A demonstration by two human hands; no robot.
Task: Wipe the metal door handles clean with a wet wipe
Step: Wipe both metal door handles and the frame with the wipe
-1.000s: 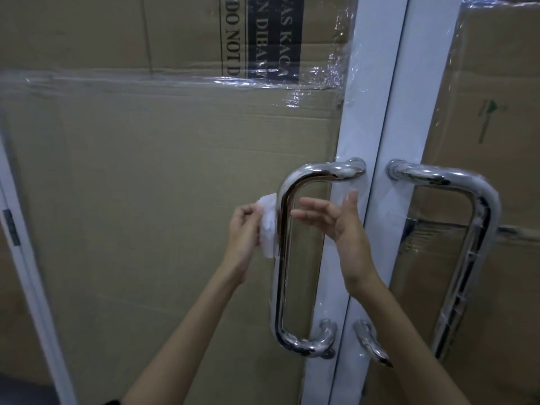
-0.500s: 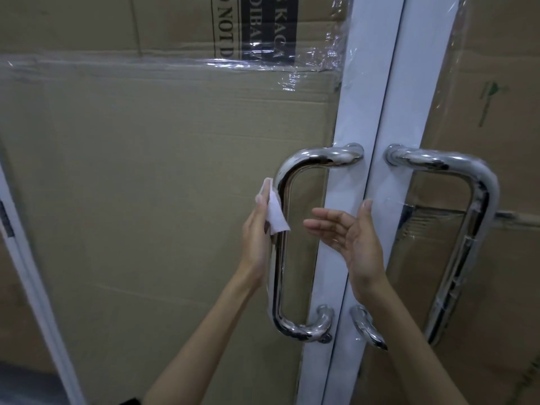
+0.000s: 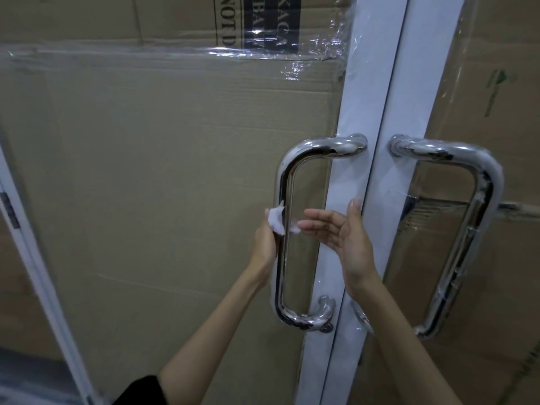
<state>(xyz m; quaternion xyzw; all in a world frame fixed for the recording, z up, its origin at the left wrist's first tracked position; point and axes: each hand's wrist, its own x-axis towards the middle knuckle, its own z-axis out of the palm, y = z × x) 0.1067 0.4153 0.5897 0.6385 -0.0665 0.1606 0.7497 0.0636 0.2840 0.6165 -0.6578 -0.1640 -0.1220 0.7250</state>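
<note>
Gripping a crumpled wet wipe (image 3: 276,220), the left hand (image 3: 264,244) presses it against the upright bar of the left door handle (image 3: 281,229), about midway up; its fingers are curled round the wipe. The right hand (image 3: 347,238) hovers at 3 o'clock of that bar, fingers straight and spread, holding nothing and, as far as I can tell, touching neither handle nor frame.

Likely slips: the wipe is bunched small, so it may skid off the round, polished bar, and only the near side would get cleaned unless the hand wraps round the tube. The bends at 12 and 6 o'clock and the 2 mounts on the white door frame (image 3: 344,229) are easy to miss. The right door handle (image 3: 479,229) still carries clear film, which could snag or tear the wipe. A hard push might also swing the door.

Room is tight behind the bar, where the cardboard-covered panel (image 3: 146,185) sits close; knuckles could rub there. Along the bar, up and down, travel is open. Between the 2 handles the gap is narrow.
</note>
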